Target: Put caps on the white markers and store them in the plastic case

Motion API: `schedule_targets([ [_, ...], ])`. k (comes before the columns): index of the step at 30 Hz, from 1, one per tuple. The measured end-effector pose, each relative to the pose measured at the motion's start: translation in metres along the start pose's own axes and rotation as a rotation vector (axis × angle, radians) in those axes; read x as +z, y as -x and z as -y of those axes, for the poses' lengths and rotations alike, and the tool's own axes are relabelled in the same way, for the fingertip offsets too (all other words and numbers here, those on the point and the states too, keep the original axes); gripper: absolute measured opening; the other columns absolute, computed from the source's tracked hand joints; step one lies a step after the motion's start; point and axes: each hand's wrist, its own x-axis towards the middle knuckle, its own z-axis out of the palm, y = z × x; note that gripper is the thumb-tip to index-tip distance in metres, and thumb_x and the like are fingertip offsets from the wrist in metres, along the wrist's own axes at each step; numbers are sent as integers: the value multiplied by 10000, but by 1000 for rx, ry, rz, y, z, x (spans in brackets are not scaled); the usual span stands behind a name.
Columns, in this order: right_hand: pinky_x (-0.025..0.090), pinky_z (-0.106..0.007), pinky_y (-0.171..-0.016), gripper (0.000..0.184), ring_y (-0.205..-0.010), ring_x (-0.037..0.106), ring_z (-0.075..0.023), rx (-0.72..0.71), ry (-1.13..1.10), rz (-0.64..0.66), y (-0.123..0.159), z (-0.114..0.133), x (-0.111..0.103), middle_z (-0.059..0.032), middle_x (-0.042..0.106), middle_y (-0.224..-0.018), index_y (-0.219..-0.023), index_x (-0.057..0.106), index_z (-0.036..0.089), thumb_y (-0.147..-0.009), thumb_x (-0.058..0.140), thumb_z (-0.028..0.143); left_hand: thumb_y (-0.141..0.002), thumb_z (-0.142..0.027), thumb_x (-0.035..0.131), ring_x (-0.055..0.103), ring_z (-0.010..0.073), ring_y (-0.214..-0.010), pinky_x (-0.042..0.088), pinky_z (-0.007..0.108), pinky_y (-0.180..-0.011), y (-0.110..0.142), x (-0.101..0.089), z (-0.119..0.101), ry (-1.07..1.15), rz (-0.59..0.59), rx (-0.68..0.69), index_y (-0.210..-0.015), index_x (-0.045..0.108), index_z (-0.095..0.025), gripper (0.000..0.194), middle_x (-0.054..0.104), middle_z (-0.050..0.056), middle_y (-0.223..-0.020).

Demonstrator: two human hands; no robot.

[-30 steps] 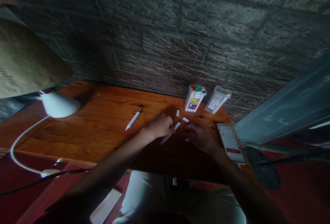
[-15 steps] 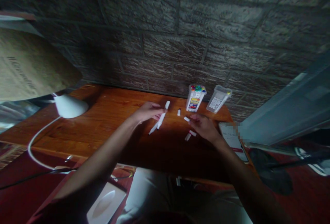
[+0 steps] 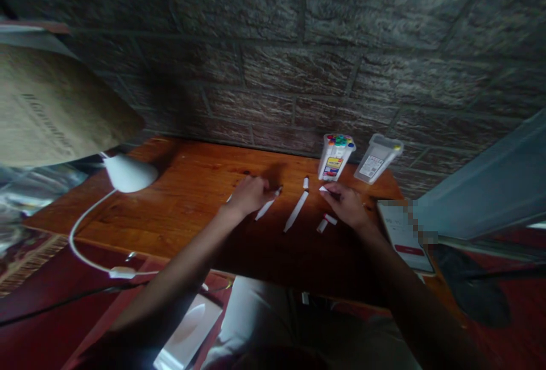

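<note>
My left hand point(image 3: 251, 195) is curled, its thumb and fingers closed at the upper end of a white marker point(image 3: 266, 208) with a dark tip. Just right of it, a second white marker point(image 3: 296, 212) lies slanted on the wooden table. My right hand point(image 3: 347, 202) pinches a small white marker cap point(image 3: 323, 188). One more cap point(image 3: 306, 183) with a dark end stands or lies above the second marker; I cannot tell which. Below my right hand two caps, one with a red end point(image 3: 330, 219) and one paler point(image 3: 322, 226), lie touching or nearly so.
Behind my right hand stand a clear box of colourful markers point(image 3: 336, 158) and a clear box holding a yellow-ended marker point(image 3: 375, 159). A phone or tablet point(image 3: 401, 228) lies at the table's right edge. A lamp point(image 3: 130, 174) occupies the left; the brick wall point(image 3: 273, 91) rises behind.
The marker my left hand held now lies on the table to the right. That hand has moved to the other marker. My right hand keeps its cap. The camera view has shifted slightly.
</note>
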Motion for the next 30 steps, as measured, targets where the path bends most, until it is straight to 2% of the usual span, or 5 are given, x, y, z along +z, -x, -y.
schedule_targets([
  [3,553,-384,-840,209,-871,715,-229,21,-114,-59,0,2,2,-70,775,-1012,-952,730,227,-834,653,381,-706,-259,724,644,210,-646,430,284,-643,1,1,7,97,78,10,-592,704,-192,134,635,22,-538],
  [7,548,-397,-879,273,-911,709,-226,30,-291,-95,1,12,1,-72,776,-1023,-957,742,212,-783,716,420,-817,-397,642,664,165,-662,513,257,-629,6,6,0,323,174,57,-845,759,-137,286,720,32,-711],
  [14,532,-290,-662,296,-753,662,-149,79,-590,-73,6,29,-10,-18,759,-951,-979,729,246,-750,774,427,-690,-314,848,719,159,-708,591,260,-690,16,-1,-18,1164,313,-36,-903,753,-110,310,760,67,-808],
  [23,486,-249,-556,280,-606,599,-116,196,-749,23,15,38,-5,-5,717,-746,-938,760,248,-765,772,468,-800,-178,742,741,154,-720,619,268,-718,6,8,-12,1360,147,-157,-912,709,-97,142,769,79,-825],
  [30,550,-267,-656,268,-714,689,-137,202,-701,287,27,55,-1,-17,790,-879,-1049,764,291,-798,761,385,-762,-123,694,754,173,-791,619,268,-766,3,6,-8,1463,32,-71,-932,706,-103,171,776,86,-901],
])
